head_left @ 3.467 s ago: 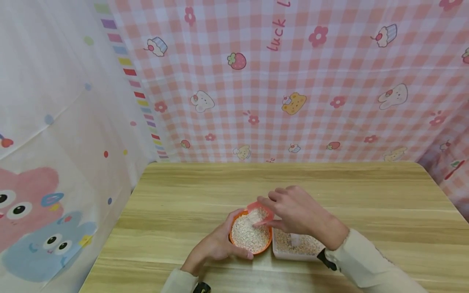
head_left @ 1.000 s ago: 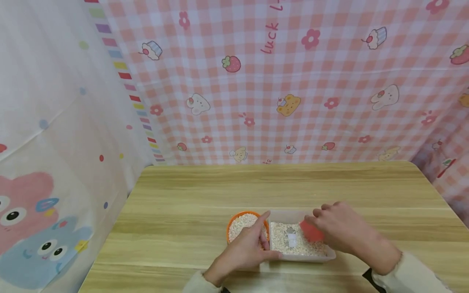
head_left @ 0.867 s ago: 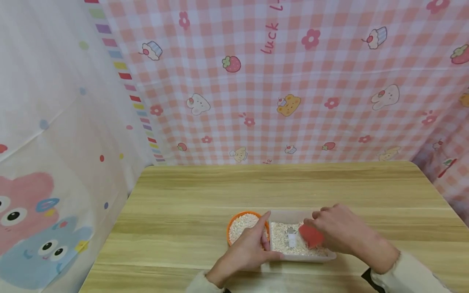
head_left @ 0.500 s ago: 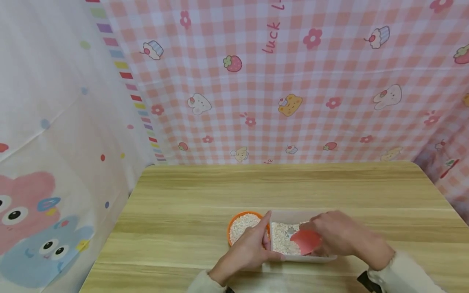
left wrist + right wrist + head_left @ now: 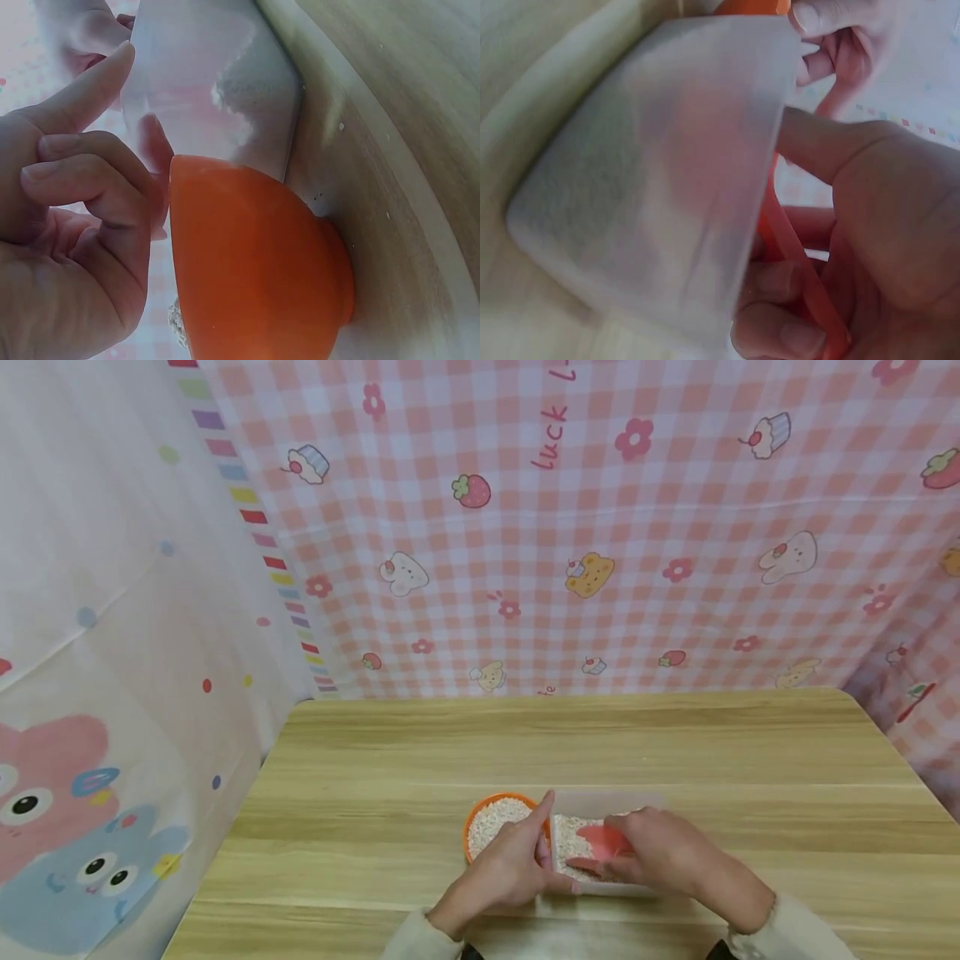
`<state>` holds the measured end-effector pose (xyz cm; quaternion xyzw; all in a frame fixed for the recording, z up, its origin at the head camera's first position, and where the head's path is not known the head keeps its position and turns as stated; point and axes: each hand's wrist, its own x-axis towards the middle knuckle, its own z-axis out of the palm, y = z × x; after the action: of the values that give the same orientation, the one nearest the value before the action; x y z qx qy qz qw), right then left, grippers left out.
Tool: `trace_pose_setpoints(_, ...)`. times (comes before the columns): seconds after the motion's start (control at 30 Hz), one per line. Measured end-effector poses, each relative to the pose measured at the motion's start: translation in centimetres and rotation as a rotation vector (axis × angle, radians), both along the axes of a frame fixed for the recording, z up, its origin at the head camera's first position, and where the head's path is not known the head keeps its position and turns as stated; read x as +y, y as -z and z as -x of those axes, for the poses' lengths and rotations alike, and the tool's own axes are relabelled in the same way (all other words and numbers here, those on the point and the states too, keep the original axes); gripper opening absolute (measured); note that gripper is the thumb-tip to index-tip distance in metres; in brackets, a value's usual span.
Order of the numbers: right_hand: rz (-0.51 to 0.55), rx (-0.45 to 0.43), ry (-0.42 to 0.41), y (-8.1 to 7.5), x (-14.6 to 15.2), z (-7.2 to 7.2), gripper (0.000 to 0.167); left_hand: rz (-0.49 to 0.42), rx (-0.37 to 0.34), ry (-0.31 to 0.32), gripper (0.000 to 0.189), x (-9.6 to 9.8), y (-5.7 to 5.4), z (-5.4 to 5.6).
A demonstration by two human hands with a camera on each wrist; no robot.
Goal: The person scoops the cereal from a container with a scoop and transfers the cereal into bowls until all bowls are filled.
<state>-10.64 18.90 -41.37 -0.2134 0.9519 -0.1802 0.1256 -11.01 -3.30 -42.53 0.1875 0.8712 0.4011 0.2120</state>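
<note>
An orange bowl (image 5: 467, 837) heaped with pale oat-like flakes (image 5: 497, 821) stands left of a translucent plastic container (image 5: 611, 802) that also holds flakes. My left hand (image 5: 510, 864) grips the container's left end, forefinger along the rim and thumb at the near corner. In the left wrist view its other fingers bend close above the orange bowl (image 5: 255, 262). My right hand (image 5: 663, 856) holds a red plastic scoop (image 5: 606, 842) down inside the container, its mouth facing left into the flakes. The right wrist view shows the scoop's red blur through the container's wall (image 5: 667, 150).
Bowl and container stand side by side on a wood-grain table (image 5: 420, 752), near its front. A pink checked cloth (image 5: 525, 527) hangs behind it, and a white printed cloth (image 5: 150, 610) on the left. A few stray flakes (image 5: 341, 126) lie near the container.
Earlier the right hand tipped the scoop over the bowl while the left held the bowl. The left then moved to the container; the right has since drawn the scoop leftward through the flakes.
</note>
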Motion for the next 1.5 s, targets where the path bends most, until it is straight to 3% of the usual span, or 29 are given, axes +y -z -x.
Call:
trace_pose_setpoints(0.2,-0.008,-0.002,0.094,0.4,-0.8,-0.1,0.033,-0.016,-0.021,-0.020,0.117,-0.1,0.1,0.1)
trace_pose_setpoints(0.33,-0.025,0.014,0.101,0.6,-1.0,0.0,0.045,-0.025,-0.002,-0.016,0.117,-0.1,0.2,0.1)
trace_pose_setpoints(0.47,-0.045,0.057,0.090,0.9,-1.0,-0.1,0.058,-0.028,0.004,-0.014,0.117,-0.2,0.2,0.1)
trace_pose_setpoints(0.9,0.035,0.329,-0.034,3.3,0.4,0.2,0.055,-0.010,-0.019,-0.029,0.116,0.0,0.0,0.1)
trace_pose_setpoints(1.5,0.077,0.418,-0.012,4.2,0.6,0.3,0.057,0.004,-0.038,-0.043,0.118,0.0,0.0,0.2)
